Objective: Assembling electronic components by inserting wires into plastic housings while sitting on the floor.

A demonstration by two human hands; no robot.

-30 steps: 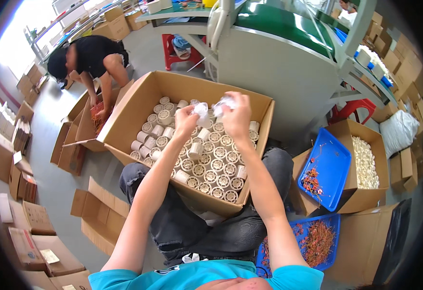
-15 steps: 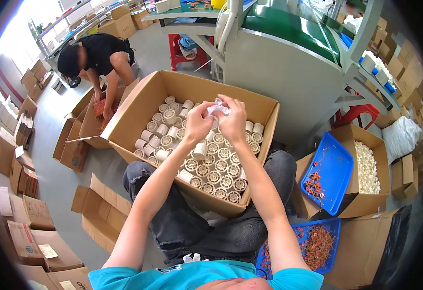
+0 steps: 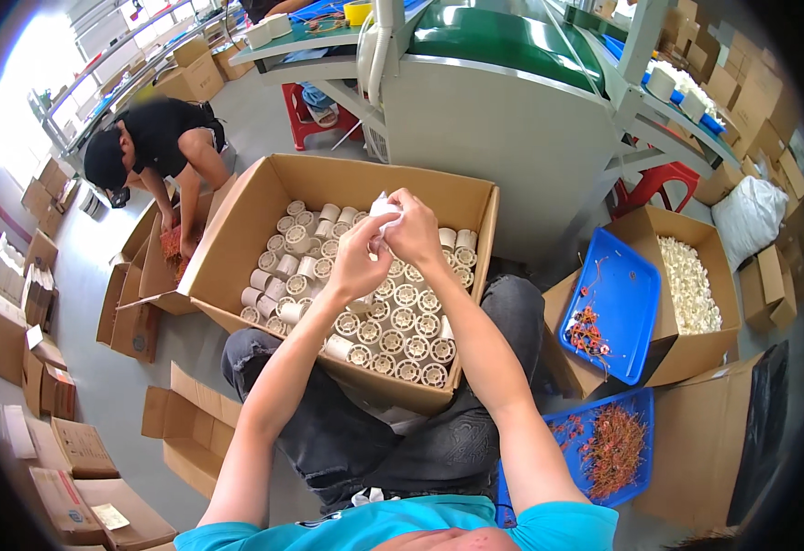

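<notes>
Both my hands are raised over a large open cardboard box (image 3: 223, 241) between my knees. My left hand (image 3: 362, 262) and my right hand (image 3: 414, 230) are closed on a small crumpled piece of white, translucent plastic film (image 3: 385, 208). The fingers cover much of it, and whether anything is wrapped inside cannot be made out. Beneath them, the box holds many off-white plastic spools (image 3: 403, 319), round with slotted ends. Those on the right mostly stand in close rows, while some on the left lie tipped over.
A blue tray (image 3: 618, 317) with red wired parts leans on a box of white pieces (image 3: 691, 285). Below it lies another blue tray (image 3: 642, 404) heaped with red-orange parts. At left, a co-worker (image 3: 159, 138) bends over cartons. Ahead stands a grey machine (image 3: 503, 138) with a green belt.
The view has shifted, so the box sits farther left. My hands have turned, and the film, spread out before, is now bunched between my fingers.
</notes>
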